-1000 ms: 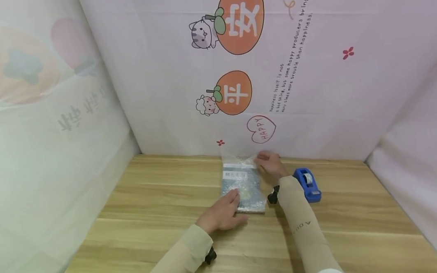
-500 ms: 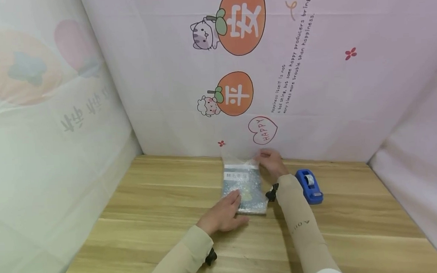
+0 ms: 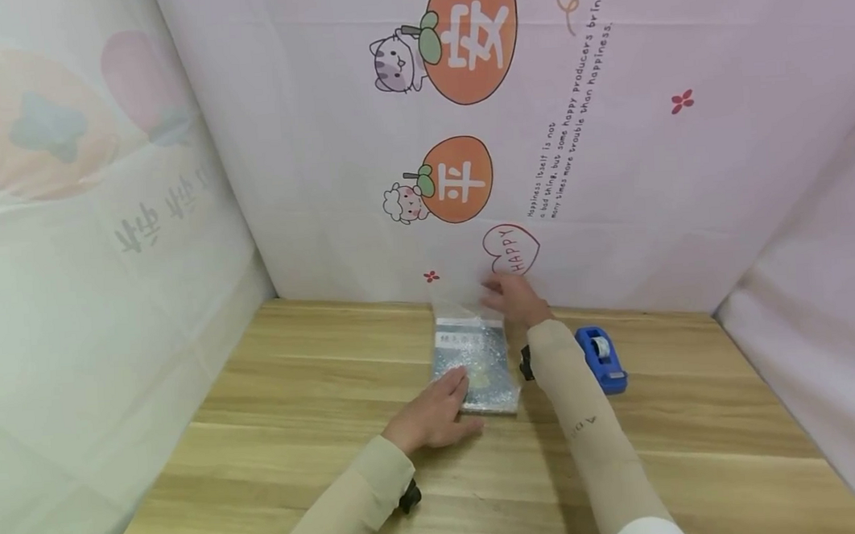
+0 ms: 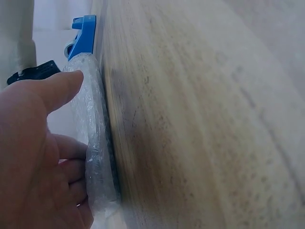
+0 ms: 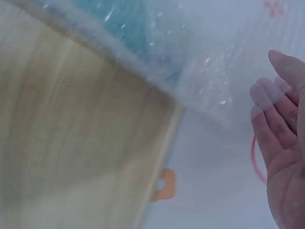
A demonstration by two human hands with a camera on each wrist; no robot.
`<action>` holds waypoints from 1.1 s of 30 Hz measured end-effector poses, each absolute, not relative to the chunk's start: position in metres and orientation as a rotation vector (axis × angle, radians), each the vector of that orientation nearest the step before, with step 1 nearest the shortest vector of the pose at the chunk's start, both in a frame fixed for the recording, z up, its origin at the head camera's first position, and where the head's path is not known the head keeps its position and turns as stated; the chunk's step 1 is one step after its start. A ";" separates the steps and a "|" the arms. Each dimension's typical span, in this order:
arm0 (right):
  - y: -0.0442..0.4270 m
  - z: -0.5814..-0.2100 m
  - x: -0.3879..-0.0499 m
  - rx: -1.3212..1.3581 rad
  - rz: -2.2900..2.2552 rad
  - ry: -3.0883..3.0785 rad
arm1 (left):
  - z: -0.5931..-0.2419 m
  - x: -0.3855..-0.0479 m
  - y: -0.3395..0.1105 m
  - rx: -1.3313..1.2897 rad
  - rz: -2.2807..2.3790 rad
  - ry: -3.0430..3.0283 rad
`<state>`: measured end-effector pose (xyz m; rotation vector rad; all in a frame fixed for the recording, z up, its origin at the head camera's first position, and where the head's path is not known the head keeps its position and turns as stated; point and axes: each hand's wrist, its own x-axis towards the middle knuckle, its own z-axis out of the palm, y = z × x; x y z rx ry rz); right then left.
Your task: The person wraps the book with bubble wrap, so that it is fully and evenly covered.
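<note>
A book with a blue-green cover, wrapped in clear bubble wrap (image 3: 487, 377), lies at the table's far edge. My left hand (image 3: 435, 412) rests on its lower left part, fingers extended; in the left wrist view, the left hand (image 4: 43, 148) lies against the wrap's top with the thumb apart. Beyond the book's far end, my right hand (image 3: 516, 297) is at the loose bubble wrap flap. In the right wrist view, the right hand (image 5: 283, 124) has its fingertips behind the see-through film (image 5: 209, 81), fairly straight, with the thumb apart from them.
A blue tape dispenser (image 3: 602, 361) with a tape roll stands right of the book, beside the right forearm. A printed white cloth (image 3: 334, 143) hangs along the table's far edge. More cloth walls the left and right sides of the wooden table (image 3: 296, 387).
My right hand has moved up and slightly left, from the flap's right corner to over its far edge. The left hand stays on the wrapped book.
</note>
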<state>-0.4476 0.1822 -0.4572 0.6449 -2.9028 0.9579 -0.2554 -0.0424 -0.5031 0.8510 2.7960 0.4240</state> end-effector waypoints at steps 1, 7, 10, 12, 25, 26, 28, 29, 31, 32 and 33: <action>0.179 -0.454 -0.447 0.671 0.916 -2.907 | -0.503 -0.256 -0.042 0.851 0.425 2.797; 0.160 -0.444 -0.440 0.778 0.688 -2.827 | -0.502 -0.255 -0.041 0.861 0.439 2.784; 0.153 -0.442 -0.437 0.816 0.619 -2.761 | -0.502 -0.255 -0.040 0.867 0.458 2.777; 0.149 -0.440 -0.434 0.832 0.593 -2.727 | -0.502 -0.255 -0.041 0.864 0.474 2.771; 0.145 -0.436 -0.404 0.917 0.521 -2.601 | -0.502 -0.258 -0.045 0.866 0.466 2.770; 0.146 -0.436 -0.401 0.917 0.525 -2.606 | -0.502 -0.258 -0.045 0.868 0.459 2.771; 0.148 -0.437 -0.396 0.922 0.527 -2.612 | -0.501 -0.257 -0.045 0.872 0.451 2.773; 0.150 -0.438 -0.393 0.926 0.531 -2.614 | -0.501 -0.256 -0.044 0.876 0.448 2.775; 0.152 -0.440 -0.387 0.939 0.538 -2.613 | -0.500 -0.255 -0.044 0.880 0.453 2.777; 0.153 -0.440 -0.384 0.952 0.538 -2.605 | -0.499 -0.255 -0.044 0.881 0.456 2.778; 0.154 -0.441 -0.382 0.961 0.533 -2.601 | -0.499 -0.254 -0.043 0.881 0.460 2.779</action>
